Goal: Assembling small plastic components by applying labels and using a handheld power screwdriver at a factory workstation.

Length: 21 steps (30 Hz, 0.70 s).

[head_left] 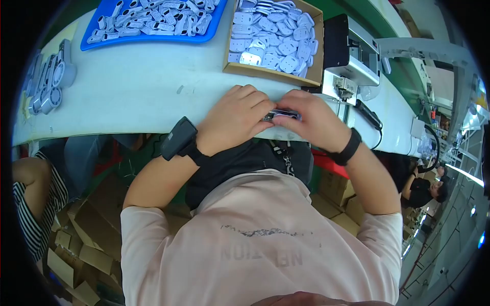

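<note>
At the table's near edge my two hands meet over a small dark, shiny part with a pale edge [282, 114]; its exact kind is hard to make out. My left hand [236, 113] has its fingers closed against the part's left end. From the other side, the thumb and fingers of my right hand [312, 116] pinch it. Just beyond them stands an open cardboard box [270, 73] full of white rounded plastic covers [275, 38]. Farther left, a blue tray [153, 42] bears many slim white plastic pieces [158, 18].
Right of the box is a black and silver bench machine [357, 64] with a metal fixture [346, 87]. A black handheld tool [368, 114] with a cable lies beside it. Grey-white round-ended devices [51, 84] lie at far left. Another person's striped clothing [35, 214] shows lower left.
</note>
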Tool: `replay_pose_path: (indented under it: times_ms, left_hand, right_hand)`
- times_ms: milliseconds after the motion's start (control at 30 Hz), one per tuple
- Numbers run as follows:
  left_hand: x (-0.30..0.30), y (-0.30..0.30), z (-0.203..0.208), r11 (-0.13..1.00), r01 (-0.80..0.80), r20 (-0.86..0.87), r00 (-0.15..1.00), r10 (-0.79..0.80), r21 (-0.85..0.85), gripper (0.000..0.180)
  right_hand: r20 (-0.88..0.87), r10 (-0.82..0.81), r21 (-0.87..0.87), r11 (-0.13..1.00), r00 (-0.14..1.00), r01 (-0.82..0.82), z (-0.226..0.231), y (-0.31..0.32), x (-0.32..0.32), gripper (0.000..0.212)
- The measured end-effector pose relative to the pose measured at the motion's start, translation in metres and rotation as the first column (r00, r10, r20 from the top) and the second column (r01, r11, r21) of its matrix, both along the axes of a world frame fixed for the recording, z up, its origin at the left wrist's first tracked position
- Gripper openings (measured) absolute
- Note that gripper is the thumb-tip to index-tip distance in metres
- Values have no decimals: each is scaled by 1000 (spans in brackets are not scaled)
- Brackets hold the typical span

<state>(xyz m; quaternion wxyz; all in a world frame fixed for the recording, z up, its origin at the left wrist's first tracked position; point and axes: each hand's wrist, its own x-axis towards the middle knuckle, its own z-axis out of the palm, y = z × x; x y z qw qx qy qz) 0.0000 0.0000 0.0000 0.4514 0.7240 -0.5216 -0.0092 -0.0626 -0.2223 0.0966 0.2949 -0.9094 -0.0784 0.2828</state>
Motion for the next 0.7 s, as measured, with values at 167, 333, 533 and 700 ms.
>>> replay_pose_path:
  times_ms: [167, 333, 533, 700]
  left_hand:
    - [-3, 10, -2, 998, -64, 3, 998, 64, 1, 33]
    - [0, 5, -6, 997, -80, 30, 996, 79, 5, 32]
    - [-1, 5, -8, 998, -63, 27, 998, 63, -4, 32]
    - [-1, 5, -9, 998, -66, 36, 997, 66, 2, 31]
  right_hand:
    - [433, 378, -451, 877, 818, -166, 12, 32, -9, 25]
    - [315, 584, -621, 723, 748, -303, 14, 33, 10, 23]
    - [249, 670, -546, 694, 700, -470, 15, 23, 20, 21]
    - [254, 652, -471, 729, 715, -497, 19, 18, 26, 19]
